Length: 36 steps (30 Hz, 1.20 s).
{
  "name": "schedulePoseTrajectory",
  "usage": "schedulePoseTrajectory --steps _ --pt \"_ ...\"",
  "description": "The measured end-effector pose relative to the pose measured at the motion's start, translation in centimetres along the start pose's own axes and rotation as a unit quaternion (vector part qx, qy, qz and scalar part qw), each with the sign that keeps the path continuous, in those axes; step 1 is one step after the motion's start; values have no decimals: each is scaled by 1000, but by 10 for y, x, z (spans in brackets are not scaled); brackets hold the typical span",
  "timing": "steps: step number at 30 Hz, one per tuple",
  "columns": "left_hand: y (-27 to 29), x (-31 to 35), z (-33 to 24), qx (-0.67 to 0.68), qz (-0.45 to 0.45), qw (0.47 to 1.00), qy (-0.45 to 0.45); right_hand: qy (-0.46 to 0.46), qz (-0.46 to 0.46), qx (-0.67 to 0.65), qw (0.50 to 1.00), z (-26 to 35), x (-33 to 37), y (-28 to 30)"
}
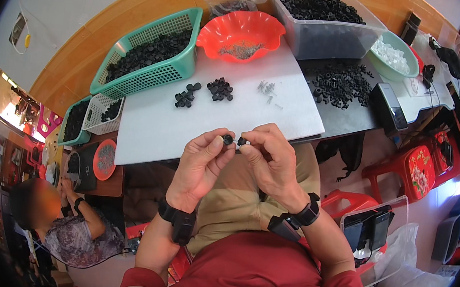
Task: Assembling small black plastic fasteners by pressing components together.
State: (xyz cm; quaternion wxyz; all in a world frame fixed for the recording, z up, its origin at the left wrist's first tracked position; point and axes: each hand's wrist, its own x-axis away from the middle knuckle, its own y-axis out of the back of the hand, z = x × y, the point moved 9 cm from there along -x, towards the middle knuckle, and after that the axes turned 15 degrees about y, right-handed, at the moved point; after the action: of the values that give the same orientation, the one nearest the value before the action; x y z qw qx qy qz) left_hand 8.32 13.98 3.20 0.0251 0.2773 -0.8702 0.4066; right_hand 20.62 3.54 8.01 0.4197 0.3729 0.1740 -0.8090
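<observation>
Red striped shirt [262, 264] nearest, two hands held out beyond it. Left hand [197, 165] pinches a small round black cap [227, 140] between thumb and fingers; right hand [274, 162] pinches a small black part [242, 141], pale bit beside it, kind unclear. Both pieces sit off the bench [350, 120], close together at the near edge of its white sheet [215, 122]; contact cannot be told. Handling, by judgement: moulded plastic, very light, stiff, hardly fragile, smooth enough to roll or slip. Best held by the side wall, fingertips only, round face left clear.
</observation>
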Motion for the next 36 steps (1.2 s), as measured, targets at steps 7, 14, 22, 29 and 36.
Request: schedulePoseTrajectory --steps 7,14,22,29,36 --pt "0 0 3 -5 1 1000 5 23 53 40 997 7 -4 -6" --pt "1 1 5 -17 -9 1000 8 17 80 58 995 7 -4 -9" --pt "4 3 7 -18 -12 1000 11 20 95 68 993 6 -2 -11" --pt "7 4 10 -18 -25 999 17 18 94 67 993 6 -1 -11" --pt "3 5 12 -22 -25 999 8 31 89 76 993 8 1 -10"
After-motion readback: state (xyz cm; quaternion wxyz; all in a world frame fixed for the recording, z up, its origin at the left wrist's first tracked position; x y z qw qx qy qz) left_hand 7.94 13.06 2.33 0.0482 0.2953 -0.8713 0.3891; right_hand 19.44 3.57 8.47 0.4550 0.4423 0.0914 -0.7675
